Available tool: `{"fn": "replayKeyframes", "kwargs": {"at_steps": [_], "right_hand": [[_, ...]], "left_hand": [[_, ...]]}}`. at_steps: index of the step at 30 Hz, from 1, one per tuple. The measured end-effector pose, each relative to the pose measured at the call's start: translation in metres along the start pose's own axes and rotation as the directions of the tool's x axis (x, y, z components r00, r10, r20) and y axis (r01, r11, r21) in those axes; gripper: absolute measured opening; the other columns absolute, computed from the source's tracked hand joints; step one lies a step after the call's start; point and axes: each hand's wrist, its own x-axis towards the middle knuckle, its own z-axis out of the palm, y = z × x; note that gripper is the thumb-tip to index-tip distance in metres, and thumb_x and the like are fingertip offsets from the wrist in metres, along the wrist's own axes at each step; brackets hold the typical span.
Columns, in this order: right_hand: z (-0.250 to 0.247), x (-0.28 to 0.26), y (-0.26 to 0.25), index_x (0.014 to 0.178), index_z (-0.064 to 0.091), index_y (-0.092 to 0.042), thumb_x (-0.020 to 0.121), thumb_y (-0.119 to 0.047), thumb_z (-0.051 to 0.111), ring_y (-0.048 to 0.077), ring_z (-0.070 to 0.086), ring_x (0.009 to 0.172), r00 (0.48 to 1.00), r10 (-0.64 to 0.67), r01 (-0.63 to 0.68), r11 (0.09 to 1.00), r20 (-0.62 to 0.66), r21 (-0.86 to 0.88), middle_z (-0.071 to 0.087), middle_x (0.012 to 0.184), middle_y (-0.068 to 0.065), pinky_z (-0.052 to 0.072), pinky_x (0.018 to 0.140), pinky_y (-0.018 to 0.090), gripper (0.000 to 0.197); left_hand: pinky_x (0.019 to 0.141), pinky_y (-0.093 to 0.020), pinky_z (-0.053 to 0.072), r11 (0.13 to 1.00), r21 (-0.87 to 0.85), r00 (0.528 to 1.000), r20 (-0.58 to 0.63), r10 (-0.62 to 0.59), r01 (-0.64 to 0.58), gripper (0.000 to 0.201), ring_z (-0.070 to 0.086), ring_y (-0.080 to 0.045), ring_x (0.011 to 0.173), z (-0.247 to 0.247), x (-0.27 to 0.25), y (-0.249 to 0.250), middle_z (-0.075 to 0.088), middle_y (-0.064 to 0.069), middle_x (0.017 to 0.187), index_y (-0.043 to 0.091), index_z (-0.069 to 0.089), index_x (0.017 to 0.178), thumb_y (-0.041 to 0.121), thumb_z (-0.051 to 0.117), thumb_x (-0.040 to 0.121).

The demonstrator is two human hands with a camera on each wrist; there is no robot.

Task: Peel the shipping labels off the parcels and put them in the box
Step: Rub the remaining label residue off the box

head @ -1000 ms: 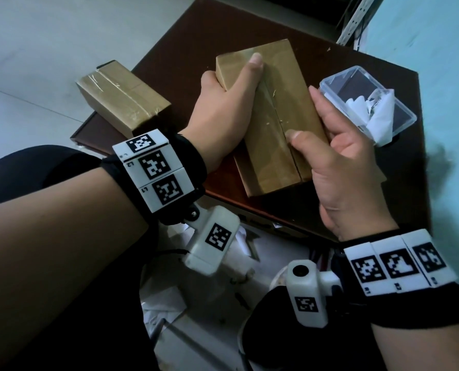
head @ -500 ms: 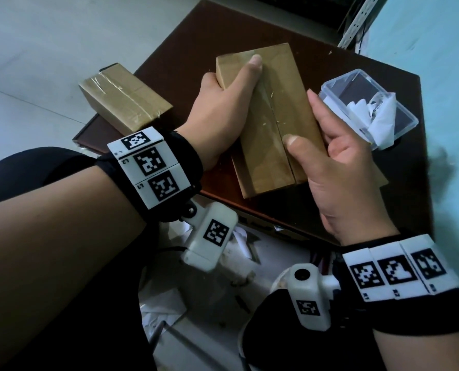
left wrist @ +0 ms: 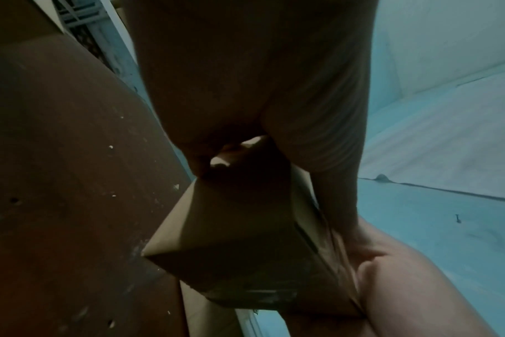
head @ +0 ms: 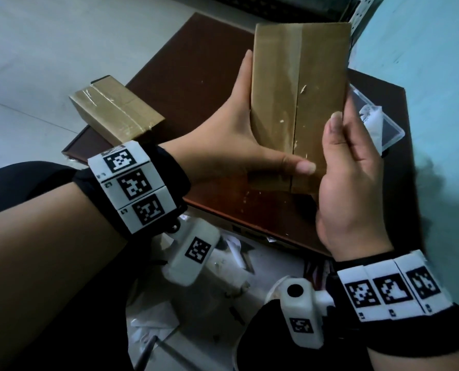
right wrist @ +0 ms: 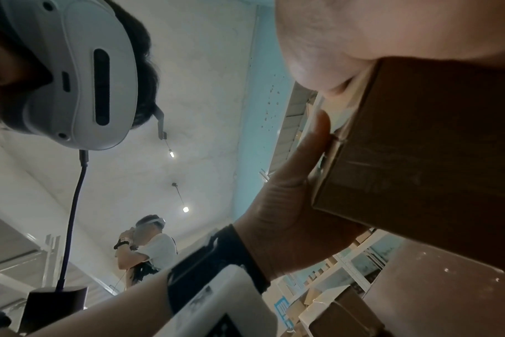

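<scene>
Both my left hand (head: 239,145) and right hand (head: 356,172) grip the taped brown cardboard parcel (head: 298,84) upright above the desk (head: 196,84), apparently checking its faces for labels.

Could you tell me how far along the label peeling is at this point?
Done: white peeled labels already lie in the clear plastic box. In hand: the left hand and right hand hold a brown parcel lifted off the table; the face toward the camera shows only tape and paper scraps, no label. Left: a second parcel sits at the table's left edge; no label shows on it.
</scene>
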Motion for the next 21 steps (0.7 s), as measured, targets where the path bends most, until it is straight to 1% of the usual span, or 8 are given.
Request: {"fn": "replayKeyframes", "kwargs": {"at_steps": [3,5,7,11,12,15,17,21], "right_hand": [[0.003,-0.002,-0.002,0.163,0.044,-0.028,0.11,-0.041,0.057,0.019,0.047,0.154,0.994,-0.062,0.06,0.998,0.095,0.024,0.054,0.162,-0.001,0.036,0.127,0.053,0.056],[0.006,-0.004,0.0,0.165,0.04,-0.026,0.111,-0.035,0.055,0.02,0.043,0.156,0.985,-0.093,0.098,0.995,0.142,-0.028,0.051,0.165,-0.001,0.036,0.128,0.053,0.056],[0.006,-0.004,0.001,0.165,0.04,-0.027,0.109,-0.039,0.056,0.019,0.037,0.159,0.987,-0.09,0.097,0.994,0.136,-0.041,0.045,0.169,0.0,0.033,0.129,0.054,0.06],[-0.004,0.0,-0.005,0.166,0.04,-0.026,0.106,-0.055,0.057,0.017,0.042,0.157,0.994,-0.093,0.093,0.996,0.061,-0.005,0.047,0.168,-0.003,0.034,0.129,0.051,0.069],[-0.005,0.001,-0.006,0.165,0.04,-0.025,0.102,-0.06,0.057,0.018,0.042,0.157,0.994,-0.086,0.085,0.996,0.064,0.031,0.047,0.167,-0.001,0.033,0.13,0.052,0.074],[-0.003,0.0,-0.004,0.167,0.037,-0.022,0.101,-0.062,0.054,0.019,0.036,0.16,0.99,-0.08,0.074,0.996,0.118,0.058,0.043,0.17,0.002,0.028,0.132,0.054,0.079],[-0.001,-0.001,-0.002,0.169,0.032,-0.021,0.104,-0.06,0.053,0.018,0.033,0.161,0.987,-0.094,0.09,0.995,0.133,0.039,0.041,0.171,0.003,0.027,0.132,0.054,0.079],[-0.002,0.0,-0.006,0.168,0.033,-0.024,0.098,-0.069,0.055,0.018,0.035,0.16,0.994,-0.074,0.071,0.997,0.075,0.04,0.041,0.171,0.001,0.028,0.132,0.053,0.086]], "left_hand": [[0.1,-0.032,0.058,0.974,-0.223,0.985,-0.171,0.013,-0.051,0.066,0.066,-0.008,0.124,0.007,-0.002,0.008,0.062,0.0,0.141,0.017,0.032,0.158,0.033,0.066,0.103],[0.096,-0.032,0.06,0.953,-0.301,0.961,-0.267,-0.068,-0.016,0.051,0.071,-0.009,0.116,0.01,-0.002,0.012,0.069,0.003,0.133,0.02,0.045,0.15,0.044,0.057,0.106],[0.094,-0.03,0.06,0.952,-0.306,0.967,-0.242,-0.076,-0.002,0.056,0.071,-0.009,0.116,0.008,0.0,0.008,0.069,0.002,0.132,0.019,0.045,0.15,0.036,0.067,0.102],[0.11,-0.035,0.052,0.995,-0.102,1.0,0.0,0.011,-0.011,0.122,0.056,-0.008,0.137,0.001,-0.006,0.008,0.052,0.002,0.152,0.019,0.015,0.164,0.019,0.096,0.072],[0.11,-0.034,0.052,0.995,-0.102,1.0,0.007,0.015,-0.014,0.119,0.056,-0.008,0.137,0.004,-0.008,0.01,0.051,0.002,0.153,0.018,0.014,0.164,0.02,0.093,0.076],[0.095,-0.023,0.057,0.98,-0.193,0.993,-0.116,0.014,-0.036,0.061,0.065,-0.004,0.123,0.012,-0.01,0.014,0.062,0.005,0.14,0.02,0.033,0.158,0.029,0.061,0.104],[0.093,-0.025,0.059,0.981,-0.194,0.994,-0.111,-0.021,-0.001,0.059,0.066,-0.007,0.123,0.007,-0.008,0.014,0.062,0.005,0.141,0.022,0.031,0.16,0.031,0.056,0.107],[0.112,-0.037,0.052,0.999,0.042,0.996,0.092,0.004,-0.008,0.123,0.052,-0.008,0.141,-0.006,-0.01,0.011,0.048,0.006,0.157,0.024,0.006,0.167,0.025,0.092,0.08]]}}
